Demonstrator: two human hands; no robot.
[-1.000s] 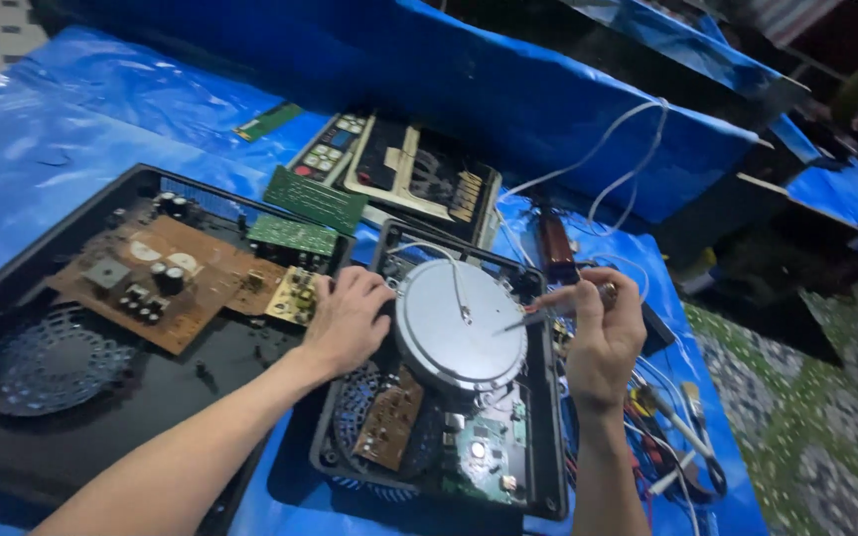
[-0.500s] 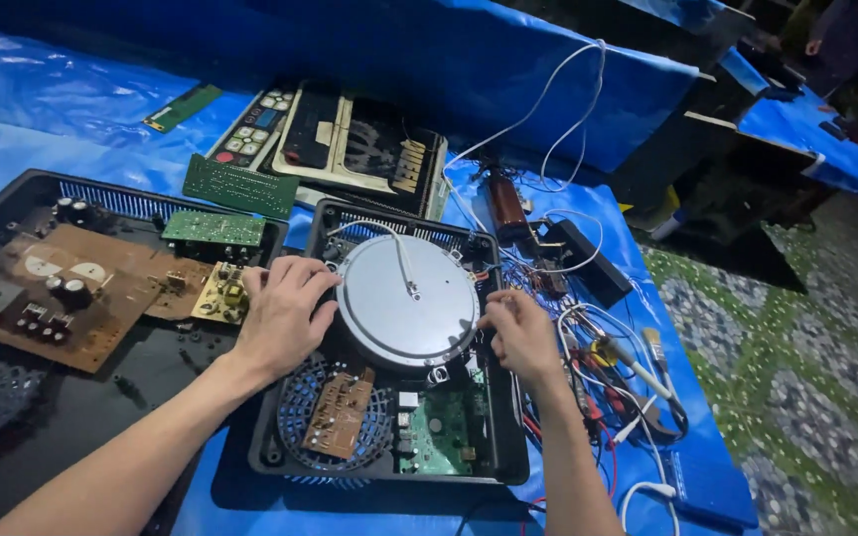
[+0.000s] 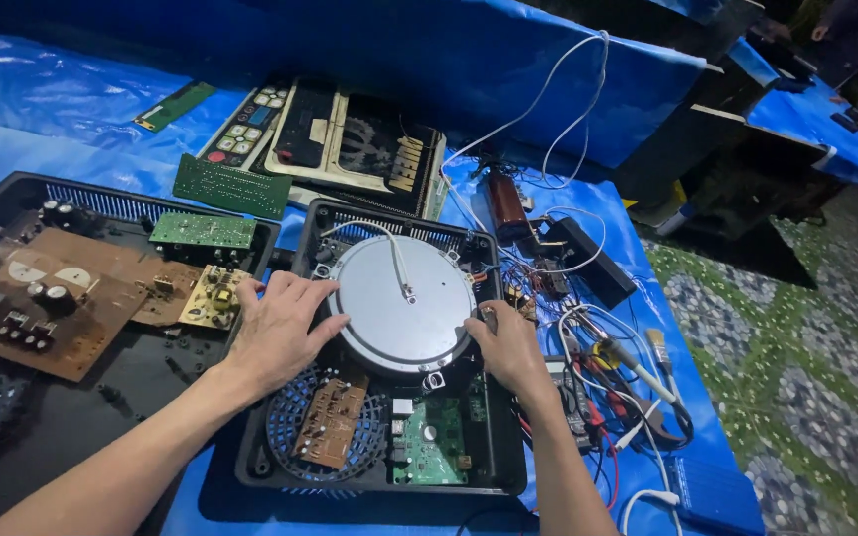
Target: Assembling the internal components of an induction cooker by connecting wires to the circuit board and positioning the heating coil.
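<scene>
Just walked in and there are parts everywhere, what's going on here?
A person is bent over an opened black cooker housing on a blue sheet. The left hand and right hand rest on opposite edges of its round grey coil disc. Another opened housing, loose circuit boards and tangled wires lie alongside.

Grey button panel (image 3: pixel 250 124) with small blue screen, far centre-left.
</scene>
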